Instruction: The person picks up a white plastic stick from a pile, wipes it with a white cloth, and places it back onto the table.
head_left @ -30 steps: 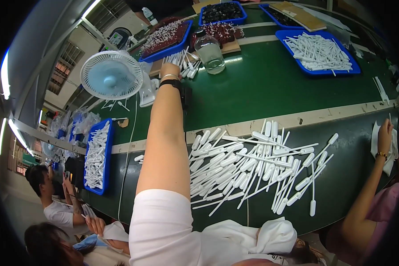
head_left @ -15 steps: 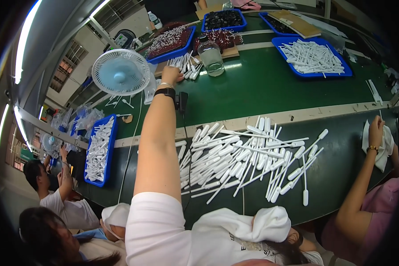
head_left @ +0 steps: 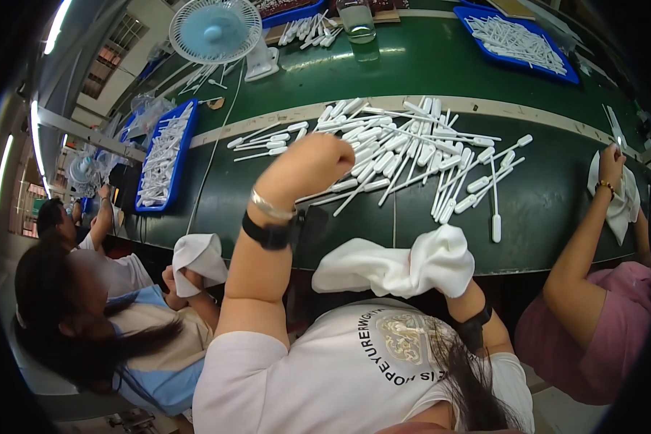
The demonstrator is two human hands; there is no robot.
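Note:
My left hand (head_left: 307,166) is closed, its fingers curled, over the near left part of a heap of white plastic pipettes (head_left: 394,155). The back of the hand hides whatever may be between the fingers. A white cloth (head_left: 351,267) lies draped over my right hand (head_left: 414,258), which grips it from inside just in front of my chest. Most of the right hand's fingers are covered by the folds. A few pipettes (head_left: 257,147) lie apart from the heap, to the left of my left hand.
Beyond a pale ledge (head_left: 282,119) stand a fan (head_left: 215,32), a glass bottle of clear liquid (head_left: 356,22) and a small pipette pile (head_left: 309,31). Blue trays of pipettes sit left (head_left: 168,155) and far right (head_left: 517,47). Co-workers on both sides hold white cloths.
My left hand has come back from the small far pile to the near heap. The view has tipped downward, and my right forearm and more of the cloth now show.

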